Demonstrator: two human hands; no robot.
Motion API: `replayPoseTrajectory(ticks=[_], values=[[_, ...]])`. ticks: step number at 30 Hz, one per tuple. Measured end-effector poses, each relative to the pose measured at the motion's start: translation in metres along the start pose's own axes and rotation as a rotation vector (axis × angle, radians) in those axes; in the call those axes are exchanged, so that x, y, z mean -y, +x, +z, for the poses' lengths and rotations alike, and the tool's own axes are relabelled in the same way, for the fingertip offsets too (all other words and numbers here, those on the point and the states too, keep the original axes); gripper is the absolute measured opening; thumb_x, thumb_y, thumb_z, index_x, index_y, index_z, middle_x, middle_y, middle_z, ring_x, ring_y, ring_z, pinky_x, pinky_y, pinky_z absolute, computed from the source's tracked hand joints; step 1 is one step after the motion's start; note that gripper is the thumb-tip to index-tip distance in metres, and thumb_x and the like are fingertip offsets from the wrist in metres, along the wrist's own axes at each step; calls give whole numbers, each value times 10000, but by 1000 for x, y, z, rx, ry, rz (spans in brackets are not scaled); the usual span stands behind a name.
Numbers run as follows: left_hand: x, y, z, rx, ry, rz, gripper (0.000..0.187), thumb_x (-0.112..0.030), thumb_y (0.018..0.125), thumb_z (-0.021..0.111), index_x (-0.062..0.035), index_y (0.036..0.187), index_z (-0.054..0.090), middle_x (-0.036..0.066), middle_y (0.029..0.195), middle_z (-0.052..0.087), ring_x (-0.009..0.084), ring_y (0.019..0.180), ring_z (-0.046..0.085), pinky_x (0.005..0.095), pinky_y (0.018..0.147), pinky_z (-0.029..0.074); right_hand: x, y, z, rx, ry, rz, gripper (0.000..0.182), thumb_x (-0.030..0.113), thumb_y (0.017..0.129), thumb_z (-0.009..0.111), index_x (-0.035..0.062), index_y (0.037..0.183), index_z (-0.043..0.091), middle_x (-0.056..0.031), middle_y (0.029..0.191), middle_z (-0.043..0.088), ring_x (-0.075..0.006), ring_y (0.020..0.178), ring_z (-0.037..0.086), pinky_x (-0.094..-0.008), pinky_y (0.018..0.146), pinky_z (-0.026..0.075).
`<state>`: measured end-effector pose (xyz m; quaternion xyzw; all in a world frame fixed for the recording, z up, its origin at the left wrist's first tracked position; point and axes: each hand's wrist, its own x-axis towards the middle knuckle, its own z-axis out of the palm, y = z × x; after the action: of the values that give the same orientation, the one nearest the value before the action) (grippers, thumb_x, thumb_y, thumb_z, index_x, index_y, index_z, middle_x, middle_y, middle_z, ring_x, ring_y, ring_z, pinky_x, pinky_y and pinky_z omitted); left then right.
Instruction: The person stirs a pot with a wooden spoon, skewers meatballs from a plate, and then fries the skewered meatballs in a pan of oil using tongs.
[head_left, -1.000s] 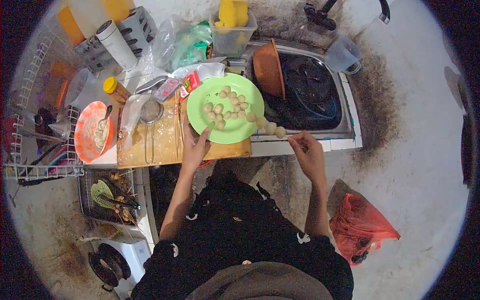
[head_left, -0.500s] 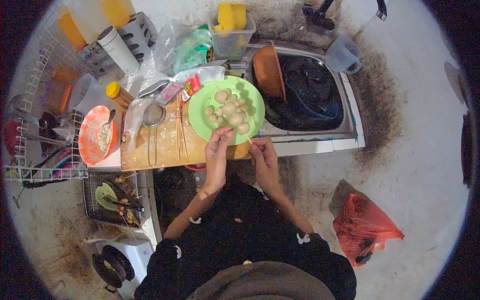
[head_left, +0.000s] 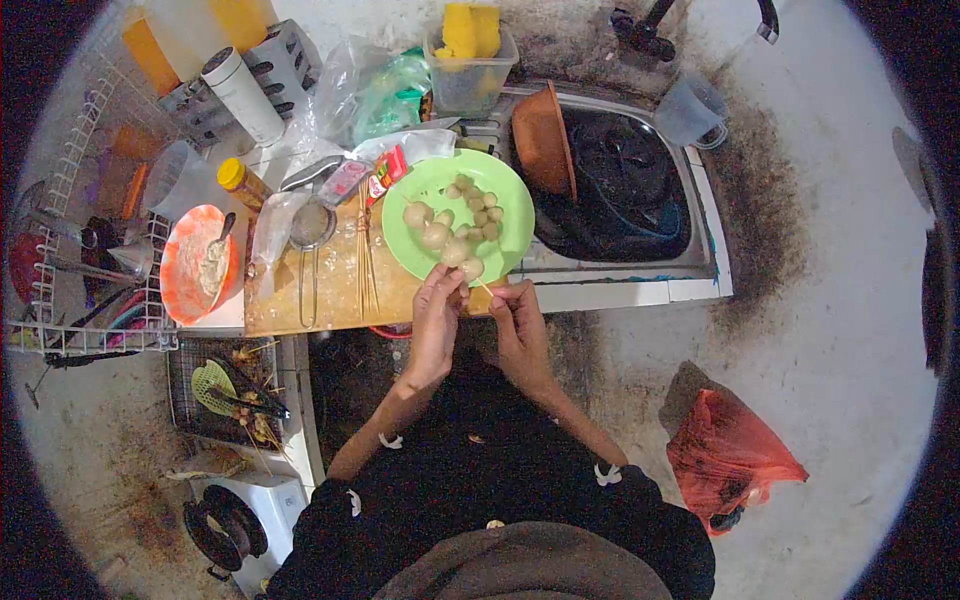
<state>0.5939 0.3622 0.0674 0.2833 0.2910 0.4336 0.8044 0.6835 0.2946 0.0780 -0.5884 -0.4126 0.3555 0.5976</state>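
Several pale round meatballs (head_left: 436, 235) are threaded on a thin wooden skewer (head_left: 487, 289), which slants up to the left over a light-green plate (head_left: 510, 215). My right hand (head_left: 520, 325) pinches the skewer's bare lower end between thumb and fingers. At the lowest ball, my left hand (head_left: 435, 315) has its fingertips closed against the side of the meatball. Smaller loose balls (head_left: 480, 205) lie on the plate beyond the skewer. To the left, a bundle of bare skewers (head_left: 366, 270) rests on the wooden board (head_left: 275, 305).
An orange bowl (head_left: 190, 300) with batter and a spoon stands left, near a strainer (head_left: 312, 227) and a yellow-capped jar (head_left: 240, 180). A sink (head_left: 700, 250) holding a brown basin (head_left: 540, 140) lies right. A red plastic bag (head_left: 730, 450) is on the floor.
The skewer has tilted further left, its loaded end swinging away from the loose balls. My left fingers have come onto the lowest meatball; my right hand keeps its pinch.
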Motion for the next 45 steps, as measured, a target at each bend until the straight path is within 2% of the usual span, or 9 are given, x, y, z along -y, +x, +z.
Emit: replayPoseTrajectory(ticks=[10,12,22,25,28,30,35,37,45], values=[[2,-10,-9,62,115,-26,211,-142,844,484,-32,1024,477,-17,825,500,60,753,453,198,699,362,-12,-3,-1,-32,25,34,64,74,888,387,29,934,388,-41,875,461,-79,828,420,-218,746,357],[8,-14,-9,165,382,-18,193,-90,834,514,-15,1011,503,9,867,536,70,783,489,205,729,394,-16,-4,1,-34,115,35,139,106,881,398,5,973,419,-108,891,496,-170,869,497,-285,774,394],[21,-20,-32,50,478,146,103,-55,775,595,13,852,585,47,773,592,98,677,544,220,639,443,-36,-28,20,-91,137,96,77,41,891,341,34,967,327,-59,853,430,-100,822,437,-232,735,377],[14,-21,-38,-46,553,16,95,-60,787,579,13,848,580,47,716,592,92,623,548,222,602,463,-46,-31,14,90,41,147,65,59,894,350,40,951,324,-83,867,474,-116,805,474,-244,717,395],[13,-22,-47,-65,520,207,134,-68,816,545,37,898,567,57,729,604,80,625,552,195,567,444,-37,-29,10,326,-47,153,191,148,874,425,24,1003,360,-136,852,536,-216,802,545,-320,736,417],[1,-29,-49,-139,465,150,144,-68,825,528,29,926,560,63,753,610,74,607,556,185,534,439,-23,-22,9,319,-260,90,185,151,855,460,31,985,402,-157,811,573,-285,781,571,-348,734,425],[-29,-42,-66,-285,480,162,168,-72,838,507,19,971,554,60,764,603,64,589,539,182,504,426,-11,24,10,270,-507,-93,134,126,816,516,23,902,511,-113,842,549,-246,809,552,-315,710,424],[-38,-46,-72,-327,536,186,189,-89,840,509,8,996,554,53,772,590,60,539,498,183,479,407,-3,49,12,290,-684,-471,130,111,790,530,25,887,528,-111,814,534,-261,780,541,-334,676,426],[-43,-64,-77,-335,277,35,288,-195,874,469,-48,1119,506,-44,725,499,12,503,354,153,442,306,10,90,33,377,-650,-457,171,149,787,539,31,910,532,-112,823,522,-252,755,526,-332,670,418]])
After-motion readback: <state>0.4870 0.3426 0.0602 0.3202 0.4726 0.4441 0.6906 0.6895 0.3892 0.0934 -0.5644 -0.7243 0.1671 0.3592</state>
